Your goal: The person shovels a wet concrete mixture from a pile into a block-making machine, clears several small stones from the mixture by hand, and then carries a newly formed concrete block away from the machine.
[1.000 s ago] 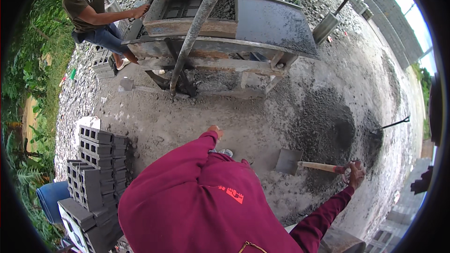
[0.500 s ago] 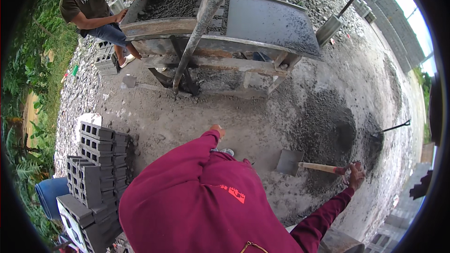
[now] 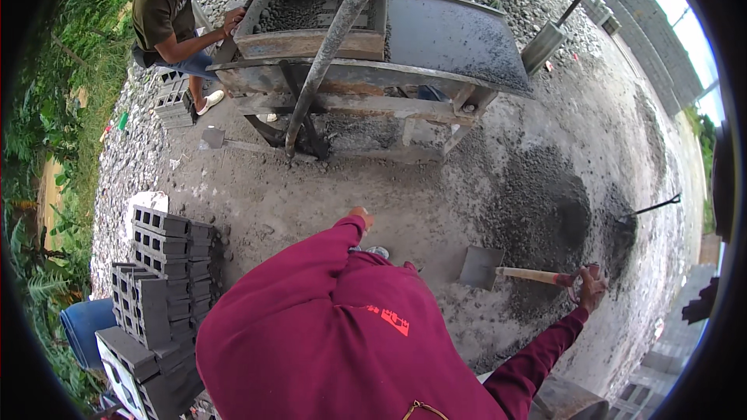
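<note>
My right hand (image 3: 592,292), at the end of a stretched-out maroon sleeve, is closed round the grip of a shovel (image 3: 531,274). The shovel has a wooden shaft with a red end, and its square metal blade (image 3: 481,267) lies on the ground to my left of the grip. My left hand (image 3: 361,216) is held low in front of my body, above my shoe (image 3: 379,251). No tool shows in it, and its fingers are too small and partly hidden to read. A dark grey heap of mix (image 3: 545,210) spreads just beyond the shovel.
A co-worker (image 3: 175,15) grips a metal box (image 3: 311,45) holding grey mix on a long metal-topped table (image 3: 443,31). A slanting pole (image 3: 334,43) crosses before it. Stacked hollow blocks (image 3: 159,295) and a blue barrel (image 3: 87,330) stand left. Another shovel (image 3: 654,208) sticks into the heap's right side.
The co-worker has shifted right, and the metal box has slid right along the table, with less mix showing in its right part. My hands and the shovel have hardly moved.
</note>
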Tool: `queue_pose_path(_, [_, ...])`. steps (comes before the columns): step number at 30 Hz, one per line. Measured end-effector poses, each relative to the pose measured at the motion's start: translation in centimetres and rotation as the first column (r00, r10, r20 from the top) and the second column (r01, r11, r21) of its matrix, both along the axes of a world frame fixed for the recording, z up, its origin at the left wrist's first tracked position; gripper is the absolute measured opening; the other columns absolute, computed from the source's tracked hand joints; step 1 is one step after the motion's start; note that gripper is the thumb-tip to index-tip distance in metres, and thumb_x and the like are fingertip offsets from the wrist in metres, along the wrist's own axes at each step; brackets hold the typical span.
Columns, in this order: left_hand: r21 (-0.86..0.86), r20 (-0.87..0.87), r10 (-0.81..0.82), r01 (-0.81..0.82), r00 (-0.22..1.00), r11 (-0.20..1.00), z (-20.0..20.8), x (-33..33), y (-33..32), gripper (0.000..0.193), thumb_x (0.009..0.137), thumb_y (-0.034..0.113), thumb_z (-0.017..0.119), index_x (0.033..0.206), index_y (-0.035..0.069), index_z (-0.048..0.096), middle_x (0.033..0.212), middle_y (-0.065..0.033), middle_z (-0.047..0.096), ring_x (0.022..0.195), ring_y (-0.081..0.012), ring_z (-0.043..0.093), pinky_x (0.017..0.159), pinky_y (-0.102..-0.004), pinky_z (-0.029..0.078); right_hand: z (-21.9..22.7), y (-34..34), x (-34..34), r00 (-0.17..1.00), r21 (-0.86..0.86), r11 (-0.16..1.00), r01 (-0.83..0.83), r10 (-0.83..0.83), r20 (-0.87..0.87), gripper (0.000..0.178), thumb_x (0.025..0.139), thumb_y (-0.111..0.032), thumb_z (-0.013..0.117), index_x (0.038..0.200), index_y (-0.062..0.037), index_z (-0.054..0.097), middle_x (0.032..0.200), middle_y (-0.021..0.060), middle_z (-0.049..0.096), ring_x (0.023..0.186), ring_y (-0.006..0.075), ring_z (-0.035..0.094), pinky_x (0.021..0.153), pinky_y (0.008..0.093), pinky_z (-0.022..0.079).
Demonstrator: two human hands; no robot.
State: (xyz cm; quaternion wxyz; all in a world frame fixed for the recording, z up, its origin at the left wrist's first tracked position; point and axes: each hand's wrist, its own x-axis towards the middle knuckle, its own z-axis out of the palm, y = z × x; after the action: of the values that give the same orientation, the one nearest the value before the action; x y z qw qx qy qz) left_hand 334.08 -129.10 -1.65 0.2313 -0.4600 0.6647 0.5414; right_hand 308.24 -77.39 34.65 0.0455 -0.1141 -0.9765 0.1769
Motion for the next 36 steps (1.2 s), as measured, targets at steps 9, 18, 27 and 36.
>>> queue_pose_path(9, [-0.073,-0.016,0.016,-0.018,1.000,0.997,-0.2,-0.4,-0.3,0.024,0.072,0.023,0.059,0.073,0.000,0.068,0.063,-0.0137,0.066,0.057,-0.0243,0.067,0.061,-0.0345,0.055,-1.4,0.9,-1.0,0.986,0.051,0.999,0.015,-0.006,-0.166,0.047,0.062,-0.040,0.070,0.091,-0.0030,0.067,0.075,0.0116,0.063,0.069,0.0233,0.060,0.063,0.0372,0.045])
queue_pose_path(18, [-0.043,-0.040,0.061,-0.062,0.997,0.997,0.7,-1.1,0.0,0.024,0.072,0.020,0.058,0.080,0.000,0.068,0.065,-0.0135,0.067,0.055,-0.0242,0.066,0.059,-0.0356,0.054,-0.8,1.2,-1.7,0.999,-0.026,0.999,0.043,-0.043,0.002,0.044,0.064,-0.038,0.066,0.090,-0.0027,0.066,0.086,0.0149,0.065,0.080,0.0297,0.061,0.072,0.0394,0.045])
queue_pose_path(27, [-0.048,-0.032,0.058,-0.060,0.998,0.997,-0.2,-1.8,-0.1,0.025,0.071,0.020,0.059,0.084,0.000,0.068,0.066,-0.0145,0.067,0.057,-0.0251,0.067,0.060,-0.0352,0.055,-2.5,3.4,-3.0,0.994,-0.007,1.000,-0.005,0.004,-0.106,0.045,0.063,-0.040,0.072,0.086,-0.0018,0.062,0.062,0.0084,0.056,0.048,0.0189,0.054,0.042,0.0318,0.043])
queue_pose_path(36, [-0.046,-0.040,0.060,-0.062,0.997,0.997,-2.9,-1.8,-0.3,0.023,0.068,0.019,0.061,0.078,-0.001,0.067,0.066,-0.0162,0.066,0.058,-0.0269,0.067,0.058,-0.0365,0.054,-1.9,2.4,-2.4,0.999,-0.045,0.998,0.054,-0.053,0.010,0.049,0.062,-0.039,0.067,0.091,-0.0007,0.064,0.087,0.0149,0.063,0.080,0.0289,0.060,0.073,0.0397,0.044])
